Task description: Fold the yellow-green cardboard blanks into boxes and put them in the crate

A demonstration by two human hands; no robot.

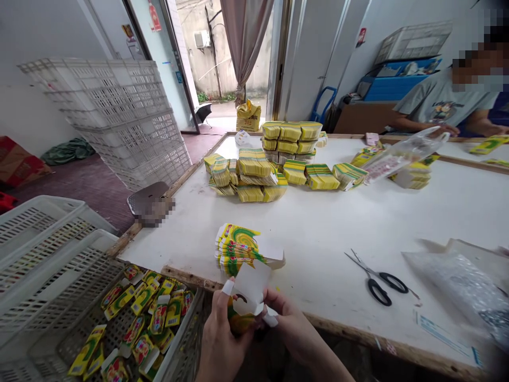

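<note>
Close to the table's front edge, my left hand [220, 337] is wrapped round a small yellow-green carton [240, 321] whose white end flaps stand open. My right hand [284, 323] pinches a white flap at the carton's right side; its fingertips are partly hidden behind the flaps. Just beyond the hands, a fanned stack of flat printed cartons [236, 246] lies on the white table [318, 228]. Below to the left, a plastic crate [181, 337] holds several yellow cartons, some with white flaps sticking out.
Bundles of flat cartons [254, 175] are piled at the table's far side. Scissors [376, 278] lie to the right, near bubble wrap [461, 292] and a clear bag [405, 154]. White crates [119, 116] stand stacked at left. Another person [445, 106] sits at far right.
</note>
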